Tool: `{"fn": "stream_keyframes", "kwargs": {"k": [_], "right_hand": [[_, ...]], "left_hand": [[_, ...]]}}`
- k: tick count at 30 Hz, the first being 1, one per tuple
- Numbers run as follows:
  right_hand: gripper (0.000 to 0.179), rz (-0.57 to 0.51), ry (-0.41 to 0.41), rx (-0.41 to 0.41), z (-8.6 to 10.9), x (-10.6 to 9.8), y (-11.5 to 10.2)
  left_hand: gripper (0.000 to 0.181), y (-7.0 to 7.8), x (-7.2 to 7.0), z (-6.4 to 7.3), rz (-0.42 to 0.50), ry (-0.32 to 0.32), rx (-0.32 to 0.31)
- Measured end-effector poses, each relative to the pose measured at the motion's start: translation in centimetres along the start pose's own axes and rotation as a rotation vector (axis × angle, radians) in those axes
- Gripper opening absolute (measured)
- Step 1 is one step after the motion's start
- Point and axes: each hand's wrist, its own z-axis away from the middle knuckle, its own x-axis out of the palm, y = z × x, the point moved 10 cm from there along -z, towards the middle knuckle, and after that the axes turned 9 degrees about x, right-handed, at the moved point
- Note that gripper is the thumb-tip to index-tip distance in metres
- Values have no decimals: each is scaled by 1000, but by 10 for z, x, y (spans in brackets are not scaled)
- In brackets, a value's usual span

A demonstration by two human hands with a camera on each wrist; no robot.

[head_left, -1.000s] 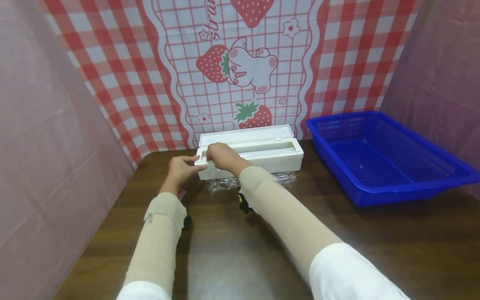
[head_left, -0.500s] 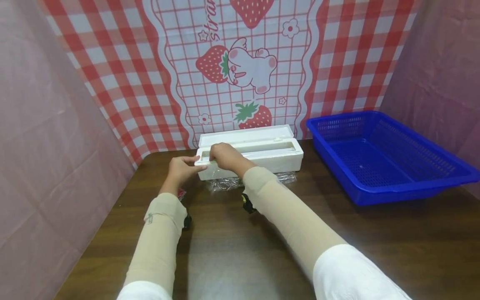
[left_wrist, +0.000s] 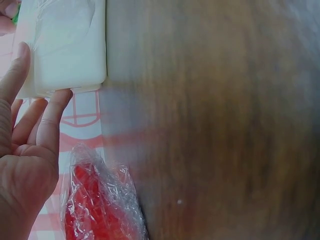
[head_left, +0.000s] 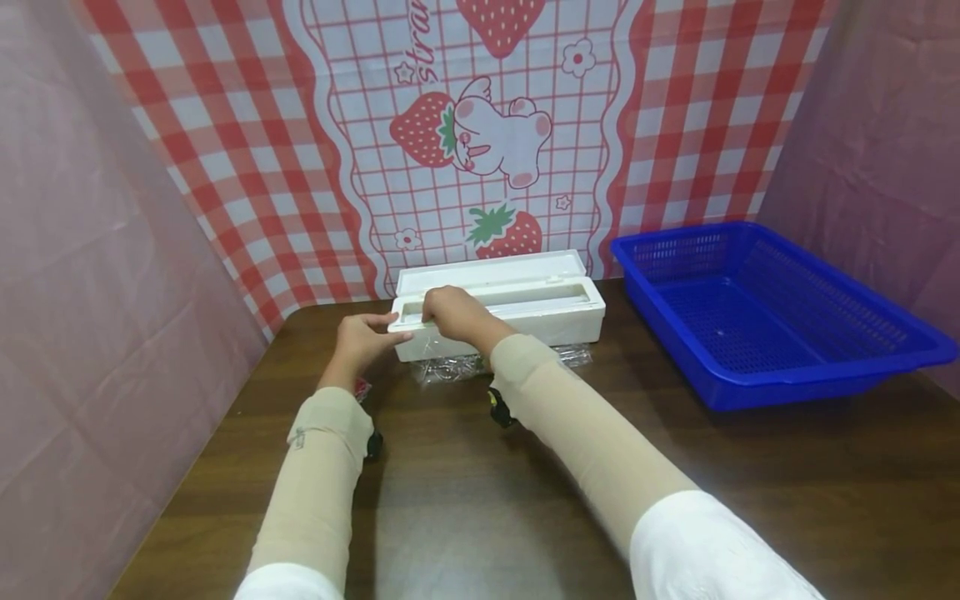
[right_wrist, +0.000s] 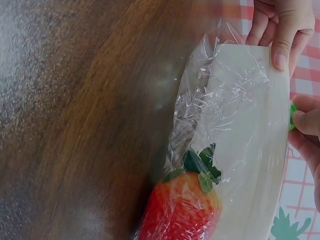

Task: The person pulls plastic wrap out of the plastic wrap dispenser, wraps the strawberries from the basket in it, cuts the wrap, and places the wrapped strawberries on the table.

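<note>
A long white cling film dispenser (head_left: pixel 525 327) stands at the back of the table with its lid (head_left: pixel 491 272) raised. My left hand (head_left: pixel 358 343) grips its left end, thumb in front, fingers at the end face. At the top front edge my right hand (head_left: pixel 457 315) pinches a small green slide cutter (right_wrist: pixel 292 117), mostly covered by the fingertips. Clear cling film (right_wrist: pixel 235 95) hangs crinkled down the dispenser's front. In the right wrist view the film drapes over a red strawberry (right_wrist: pixel 185 210) with green leaves, lying in front of the dispenser.
A film-wrapped red item (left_wrist: pixel 92 200) lies left of the dispenser, beside my left wrist. The blue perforated basket (head_left: pixel 720 367) stands on the right of the brown wooden table (head_left: pixel 465 500). A strawberry-print checked cloth (head_left: pixel 487 75) hangs right behind the dispenser.
My right hand has slid slightly to the right along the dispenser's front edge. The left hand keeps its grip on the left end.
</note>
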Motion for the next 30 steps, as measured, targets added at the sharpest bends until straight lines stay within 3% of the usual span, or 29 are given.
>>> {"fn": "stream_keyframes", "kwargs": {"k": [18, 30], "right_hand": [[19, -8, 51, -36, 4, -5, 3], [20, -4, 38, -46, 6, -4, 6]], "left_hand": [[50, 3, 0, 1, -1, 5, 1], [52, 4, 0, 3, 0, -1, 2]]}}
